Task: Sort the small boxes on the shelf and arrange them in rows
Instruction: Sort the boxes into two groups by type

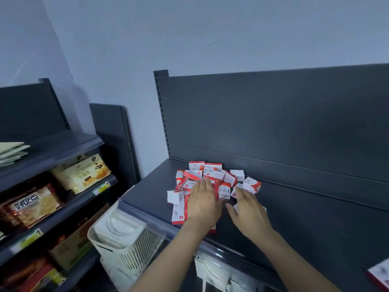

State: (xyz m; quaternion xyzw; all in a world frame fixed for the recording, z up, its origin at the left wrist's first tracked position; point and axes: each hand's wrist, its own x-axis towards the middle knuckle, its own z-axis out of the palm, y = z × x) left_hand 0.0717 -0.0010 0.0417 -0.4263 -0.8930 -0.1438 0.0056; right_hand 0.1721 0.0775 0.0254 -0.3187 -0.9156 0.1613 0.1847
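Several snack packs [81, 172] sat on a side rack [63, 148] at far left, with pale flat sheets [12, 151] on its top level. Below and to the right of it stood a white slatted basket [126, 243] holding white lids or plates; which of the two could not be told.

Right of the basket, a dark shelf [145, 192] carried a loose heap of red-and-white boxes [212, 175], piled near its back panel [273, 123] and facing every way, some flat, some on edge, none in a row. One box [177, 214] lay at the near left of the heap, close to the shelf's front lip.

The left hand [203, 204] lay palm down on the heap's near side, its fingers [207, 185] straight and close together, flat over the boxes and gripping nothing. Just beside it, the right hand [250, 211] rested on the heap's right edge, fingers spread loosely with the thumb out toward the left hand; a box showed under the palm, but whether it was held could not be told.

At the far right bottom corner, part of another red-edged box [380, 272] showed.
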